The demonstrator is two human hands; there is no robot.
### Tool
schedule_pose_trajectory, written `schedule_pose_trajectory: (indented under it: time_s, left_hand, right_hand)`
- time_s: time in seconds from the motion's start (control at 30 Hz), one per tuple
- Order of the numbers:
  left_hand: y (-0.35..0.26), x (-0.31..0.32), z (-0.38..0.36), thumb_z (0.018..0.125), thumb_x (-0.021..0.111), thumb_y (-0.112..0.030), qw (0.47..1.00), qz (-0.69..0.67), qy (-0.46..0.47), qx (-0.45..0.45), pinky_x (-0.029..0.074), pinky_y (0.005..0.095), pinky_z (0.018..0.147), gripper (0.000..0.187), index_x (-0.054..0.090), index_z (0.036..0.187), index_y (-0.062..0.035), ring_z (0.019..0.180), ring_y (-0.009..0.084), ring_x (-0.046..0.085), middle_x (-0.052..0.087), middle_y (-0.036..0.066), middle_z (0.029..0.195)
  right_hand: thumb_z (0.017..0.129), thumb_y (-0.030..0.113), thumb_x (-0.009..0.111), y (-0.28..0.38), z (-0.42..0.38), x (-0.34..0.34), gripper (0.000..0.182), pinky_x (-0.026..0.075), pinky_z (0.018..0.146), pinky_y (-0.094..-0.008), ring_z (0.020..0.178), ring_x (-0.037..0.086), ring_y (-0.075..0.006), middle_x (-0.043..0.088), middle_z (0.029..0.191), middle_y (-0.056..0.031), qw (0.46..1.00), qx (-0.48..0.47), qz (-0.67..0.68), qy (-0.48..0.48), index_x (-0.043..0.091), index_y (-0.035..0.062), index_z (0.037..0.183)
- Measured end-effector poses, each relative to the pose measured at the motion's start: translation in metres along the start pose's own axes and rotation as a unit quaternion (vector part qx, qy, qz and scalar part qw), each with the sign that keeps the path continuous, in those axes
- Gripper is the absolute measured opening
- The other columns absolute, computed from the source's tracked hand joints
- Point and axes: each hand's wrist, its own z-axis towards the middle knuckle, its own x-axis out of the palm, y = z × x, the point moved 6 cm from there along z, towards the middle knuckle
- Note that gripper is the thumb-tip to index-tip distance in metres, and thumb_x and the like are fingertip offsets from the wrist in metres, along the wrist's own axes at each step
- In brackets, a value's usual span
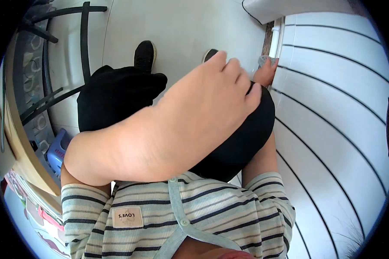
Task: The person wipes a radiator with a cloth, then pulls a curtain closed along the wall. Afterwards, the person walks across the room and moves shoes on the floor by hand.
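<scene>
My left hand (214, 90) reaches across in front of my chest, above my black-trousered right thigh (253, 125), its back towards me. Its fingers curl down and away, and their tips are hidden, so what they hold, if anything, does not show. Farther right, low beside my right knee, is my right hand (265, 75), partly covered by the thigh. Its fingers are closed at a small crumpled piece of clear plastic (267, 60), close to the tiled wall. The two hands are apart.
A white wall (333, 108) with dark lines rises on my right, with a white pipe (274, 41) at its foot. To the left are a black metal frame (85, 43), a wooden table edge (34, 159) and a blue plastic stool (58, 151). My black shoe (145, 56) rests on pale floor tiles.
</scene>
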Motion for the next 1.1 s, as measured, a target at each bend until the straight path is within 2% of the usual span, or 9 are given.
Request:
schedule_pose_trajectory:
  time_s: [0.2,0.3,0.4,0.47,0.63,0.7,0.83,1.03,1.1]
  left_hand:
    - [0.039,0.003,0.014,0.075,0.059,-0.023,0.998,0.048,0.045,-0.014,0.034,0.0339,0.092,0.061,0.041,0.130,-0.0013,0.101,0.0234,0.051,0.057,0.009,0.105]
    - [0.054,-0.003,0.016,0.084,0.054,-0.017,0.997,-0.004,0.070,-0.030,0.031,0.0373,0.103,0.046,0.044,0.128,-0.0060,0.117,0.0269,0.046,0.053,0.013,0.120]
    - [0.065,-0.005,0.020,0.084,0.053,-0.016,0.995,-0.037,0.081,-0.047,0.031,0.0379,0.104,0.046,0.044,0.128,-0.0062,0.117,0.0270,0.047,0.053,0.013,0.120]
    - [0.067,-0.002,0.025,0.084,0.054,-0.016,0.994,-0.049,0.088,-0.049,0.031,0.0383,0.104,0.046,0.045,0.127,-0.0064,0.116,0.0268,0.047,0.053,0.013,0.121]
    - [0.074,0.000,0.033,0.084,0.053,-0.016,0.994,-0.047,0.089,-0.046,0.031,0.0386,0.104,0.046,0.045,0.128,-0.0068,0.116,0.0268,0.047,0.053,0.013,0.121]
    - [0.080,0.000,0.034,0.084,0.053,-0.016,0.994,-0.051,0.082,-0.042,0.031,0.0385,0.104,0.046,0.045,0.128,-0.0069,0.115,0.0268,0.048,0.053,0.013,0.121]
    - [0.082,0.000,0.036,0.083,0.053,-0.016,0.995,-0.047,0.080,-0.044,0.031,0.0385,0.104,0.046,0.045,0.128,-0.0069,0.115,0.0269,0.049,0.053,0.014,0.122]
    - [0.087,0.000,0.039,0.083,0.054,-0.017,0.993,-0.081,0.079,-0.036,0.033,0.0374,0.103,0.047,0.045,0.127,-0.0066,0.114,0.0267,0.049,0.053,0.014,0.120]
    - [0.093,0.000,0.039,0.082,0.055,-0.017,0.994,-0.083,0.065,-0.040,0.034,0.0369,0.102,0.048,0.045,0.127,-0.0064,0.113,0.0267,0.050,0.054,0.014,0.118]
  right_hand:
    - [0.082,0.002,0.049,0.033,0.059,0.021,0.030,0.037,0.096,-0.0437,0.115,0.045,-0.0394,0.046,0.126,-0.0227,0.989,-0.100,-0.104,-0.012,0.058,0.0061,0.111]
    - [0.082,0.004,0.050,0.027,0.099,0.054,0.029,0.034,0.099,-0.0439,0.117,0.043,-0.0392,0.046,0.125,-0.0220,0.989,-0.127,-0.077,-0.018,0.059,0.0075,0.109]
    - [0.083,0.011,0.049,0.058,0.122,0.048,0.025,0.031,0.101,-0.0462,0.118,0.041,-0.0396,0.048,0.124,-0.0180,0.969,-0.217,-0.117,-0.020,0.061,0.0102,0.104]
    - [0.083,0.014,0.048,0.057,0.138,0.076,0.023,0.032,0.100,-0.0472,0.118,0.041,-0.0391,0.050,0.122,-0.0152,0.926,-0.291,-0.239,0.029,0.062,0.0113,0.101]
    - [0.081,0.014,0.050,0.028,0.101,0.105,0.020,0.038,0.091,-0.0472,0.109,0.047,-0.0343,0.051,0.117,-0.0141,0.925,-0.302,-0.218,0.072,0.062,0.0099,0.096]
    - [0.080,0.015,0.051,0.023,0.074,0.109,0.018,0.040,0.087,-0.0454,0.104,0.049,-0.0329,0.053,0.114,-0.0138,0.910,-0.277,-0.281,0.126,0.062,0.0089,0.092]
    - [0.080,0.016,0.052,0.040,0.103,0.097,0.018,0.040,0.086,-0.0443,0.101,0.050,-0.0326,0.053,0.111,-0.0139,0.918,-0.256,-0.261,0.150,0.063,0.0093,0.092]
    - [0.082,0.017,0.050,0.049,0.129,0.098,0.020,0.039,0.090,-0.0475,0.106,0.048,-0.0322,0.053,0.110,-0.0115,0.914,-0.287,-0.282,0.056,0.063,0.0124,0.097]
    - [0.084,0.018,0.048,0.031,0.103,0.098,0.022,0.038,0.091,-0.0477,0.109,0.046,-0.0318,0.052,0.112,-0.0105,0.890,-0.249,-0.354,0.144,0.062,0.0128,0.101]
